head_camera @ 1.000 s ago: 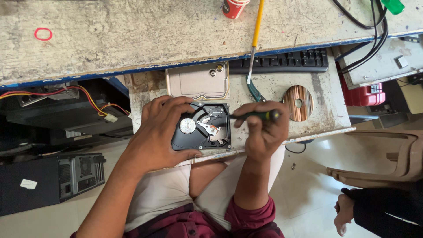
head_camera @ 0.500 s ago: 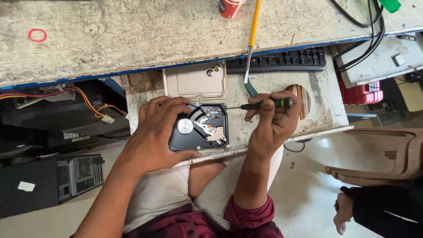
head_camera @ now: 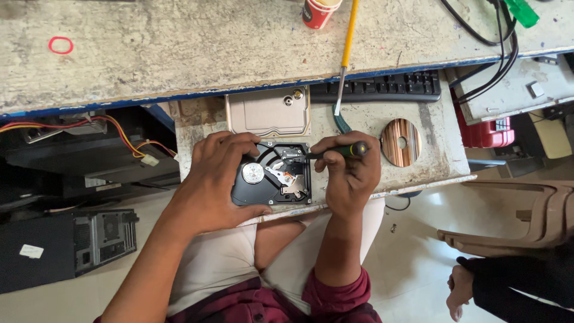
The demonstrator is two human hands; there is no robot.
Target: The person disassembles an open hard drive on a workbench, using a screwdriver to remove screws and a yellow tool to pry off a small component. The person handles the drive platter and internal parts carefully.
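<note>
**Two hands on an opened hard drive**

Two hands work at the front edge of a small worn shelf [head_camera: 436,149]. The left hand [head_camera: 218,179] is clamped around the left side of the opened hard drive [head_camera: 272,179], fingers curled over its top edge and thumb along its lower edge. The right hand [head_camera: 350,173] is closed around a dark-handled screwdriver [head_camera: 335,151], whose tip points left into the drive's upper right corner.

As for progress, the drive's cover plate [head_camera: 268,112] already lies off, just behind the drive, so the inside is exposed. The silver platter hub and actuator arm sit in place, which suggests the internals are not yet out. A loose shiny disc [head_camera: 401,142] rests to the right, well apart from the drive.

Behind are a black keyboard [head_camera: 382,88], a yellow-handled tool [head_camera: 345,54] and a red cup [head_camera: 317,12], cut off by the frame. The left palm hides much of the drive's left part, and the screwdriver tip is too small to see whether it sits in a screw. Another person's hand [head_camera: 460,287] shows at lower right.
</note>
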